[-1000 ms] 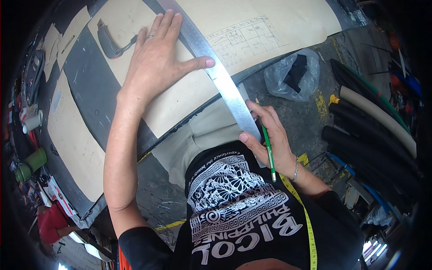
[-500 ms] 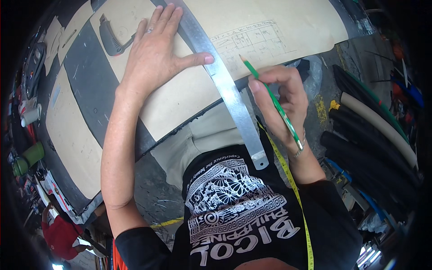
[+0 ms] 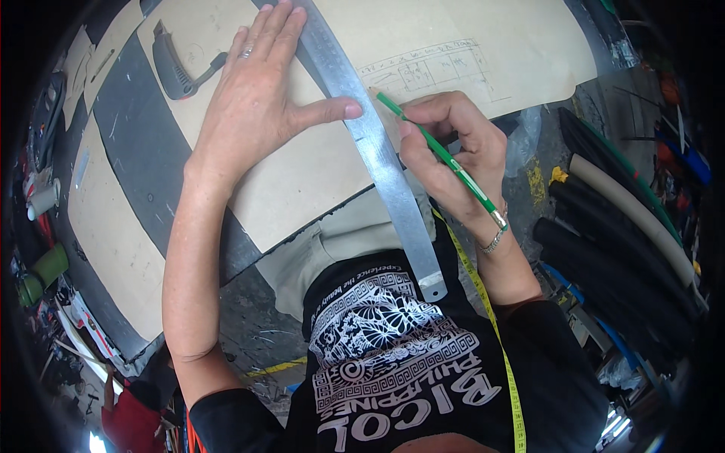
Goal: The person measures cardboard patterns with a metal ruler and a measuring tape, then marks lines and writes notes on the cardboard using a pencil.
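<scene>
My left hand [image 3: 253, 113] lies flat with its fingers spread, pressing on tan card and on a long steel ruler [image 3: 385, 162]. Its thumb rests across the ruler, and the fingertips reach the ruler's far part. The ruler slants from the table top out past the near edge, over my lap. In my right hand [image 3: 472, 143] a green pencil [image 3: 453, 164] is pinched, its tip close to the ruler's right edge over a tan sheet [image 3: 521, 45]. That sheet bears a pencil-drawn grid and handwriting. Left of my left hand lies a dark utility knife [image 3: 172, 64].
More tan card pieces [image 3: 113, 226] lie on the dark table top [image 3: 140, 136]. A yellow tape measure [image 3: 495, 321] hangs down my front. Black rolls [image 3: 604, 264] are stacked on the right. A person in red [image 3: 132, 419] is at the lower left.
My right hand has moved left, bringing the pencil tip up to the ruler's edge. The ruler's near end shows slightly lower and further left. My left hand stays flat on the ruler.
</scene>
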A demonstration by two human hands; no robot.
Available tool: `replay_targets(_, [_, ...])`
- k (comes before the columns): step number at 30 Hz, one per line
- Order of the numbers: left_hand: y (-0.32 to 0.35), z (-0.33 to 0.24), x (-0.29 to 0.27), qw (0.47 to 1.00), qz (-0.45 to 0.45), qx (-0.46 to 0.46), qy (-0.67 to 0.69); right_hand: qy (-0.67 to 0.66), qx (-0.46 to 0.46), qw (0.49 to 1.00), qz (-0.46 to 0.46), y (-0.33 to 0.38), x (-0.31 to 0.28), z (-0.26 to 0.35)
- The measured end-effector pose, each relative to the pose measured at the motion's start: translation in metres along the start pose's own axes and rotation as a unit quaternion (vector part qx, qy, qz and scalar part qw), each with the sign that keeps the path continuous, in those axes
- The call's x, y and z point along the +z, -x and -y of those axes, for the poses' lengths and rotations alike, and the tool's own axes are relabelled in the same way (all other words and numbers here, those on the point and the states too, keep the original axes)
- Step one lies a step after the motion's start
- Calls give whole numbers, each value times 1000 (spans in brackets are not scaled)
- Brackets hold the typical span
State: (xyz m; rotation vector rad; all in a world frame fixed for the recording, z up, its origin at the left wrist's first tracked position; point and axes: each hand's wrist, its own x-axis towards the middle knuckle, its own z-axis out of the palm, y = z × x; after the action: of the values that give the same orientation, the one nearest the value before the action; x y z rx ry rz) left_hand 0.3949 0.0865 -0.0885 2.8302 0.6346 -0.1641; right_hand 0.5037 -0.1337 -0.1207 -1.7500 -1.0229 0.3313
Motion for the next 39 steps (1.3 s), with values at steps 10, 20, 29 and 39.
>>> replay_targets(10, [-1,18,30,999,-38,18,-29,6,-39,999,-22,-4,7,-1])
replay_targets(20, [1,17,33,982,-172,69,39,32,-35,999,27,-4,-1,3])
replay_targets(29, [2,15,32,983,-167,48,56,33,-42,998,31,-6,-1,6])
replay_targets(39, [1,16,27,982,-164,64,63,22,-57,998,-11,-10,6,5])
